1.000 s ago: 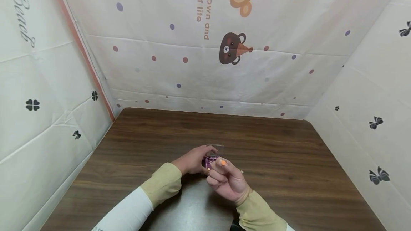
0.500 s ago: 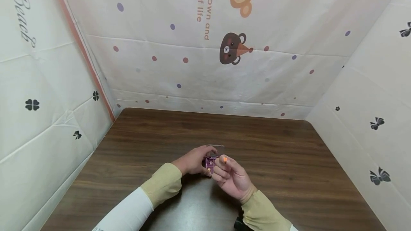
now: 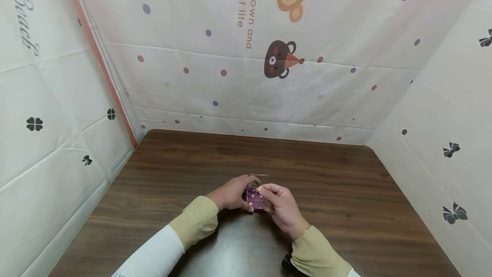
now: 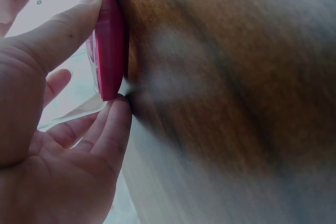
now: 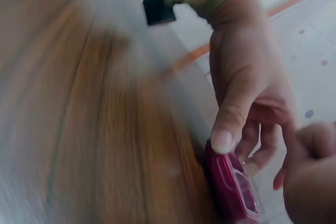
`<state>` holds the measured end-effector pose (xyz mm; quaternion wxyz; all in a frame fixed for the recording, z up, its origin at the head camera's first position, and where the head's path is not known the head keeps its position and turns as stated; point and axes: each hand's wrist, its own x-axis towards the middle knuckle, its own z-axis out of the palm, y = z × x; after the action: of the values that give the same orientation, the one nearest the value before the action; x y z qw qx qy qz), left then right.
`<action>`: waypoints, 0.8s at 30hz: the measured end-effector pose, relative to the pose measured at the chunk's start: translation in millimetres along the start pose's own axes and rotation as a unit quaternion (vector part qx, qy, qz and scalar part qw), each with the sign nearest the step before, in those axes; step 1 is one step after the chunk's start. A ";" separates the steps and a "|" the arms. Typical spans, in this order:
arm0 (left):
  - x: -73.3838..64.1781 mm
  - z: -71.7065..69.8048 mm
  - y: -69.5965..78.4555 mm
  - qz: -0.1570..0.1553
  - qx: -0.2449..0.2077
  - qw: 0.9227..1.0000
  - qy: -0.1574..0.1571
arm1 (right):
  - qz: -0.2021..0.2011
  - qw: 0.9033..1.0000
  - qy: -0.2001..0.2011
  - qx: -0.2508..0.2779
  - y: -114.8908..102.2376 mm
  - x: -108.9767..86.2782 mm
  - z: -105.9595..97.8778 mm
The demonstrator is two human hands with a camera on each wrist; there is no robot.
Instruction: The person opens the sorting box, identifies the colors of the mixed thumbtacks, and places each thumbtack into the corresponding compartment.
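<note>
A small magenta pill box (image 3: pixel 254 202) with divided compartments and a raised clear lid (image 3: pixel 261 175) is on the wooden table. My left hand (image 3: pixel 232 193) grips it from the left, thumb on its near side and fingers at the far side; in the left wrist view the thumb presses the magenta wall (image 4: pixel 110 51). Thumb and forefinger of my right hand (image 3: pixel 283 210) pinch a small orange pill-like piece (image 3: pixel 258 189) over the box's far right part, mostly hidden by the fingertips. Small pale and yellowish pieces show in the compartments.
The brown wooden table (image 3: pixel 346 200) stretches out around both hands. White printed cloth walls (image 3: pixel 246 84) stand along its back and sides. A black object (image 3: pixel 286 262) sits by the right wrist's sleeve.
My right hand has turned palm-down from palm-up, bringing the orange piece down to the box; more of the compartments show. The left hand keeps its grip in the same place.
</note>
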<state>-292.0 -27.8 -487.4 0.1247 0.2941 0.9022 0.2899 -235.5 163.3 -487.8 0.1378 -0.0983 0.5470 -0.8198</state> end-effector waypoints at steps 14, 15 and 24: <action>-1.7 -1.3 -0.1 -0.012 0.009 1.000 -0.009 | -0.088 0.855 0.043 -0.510 -6.7 14.2 -0.9; -1.8 -1.1 -0.3 -0.012 0.010 1.000 -0.009 | -0.096 0.839 0.038 -0.534 -7.2 15.2 -0.4; -0.7 0.0 -1.7 -0.004 0.013 1.000 -0.006 | -0.135 0.726 -0.010 -0.674 -7.5 22.4 2.2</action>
<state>-292.3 -29.3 -488.4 0.1274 0.2942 0.9061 0.2759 -256.8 156.6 -479.8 -0.0713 -0.2458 0.9353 -0.2444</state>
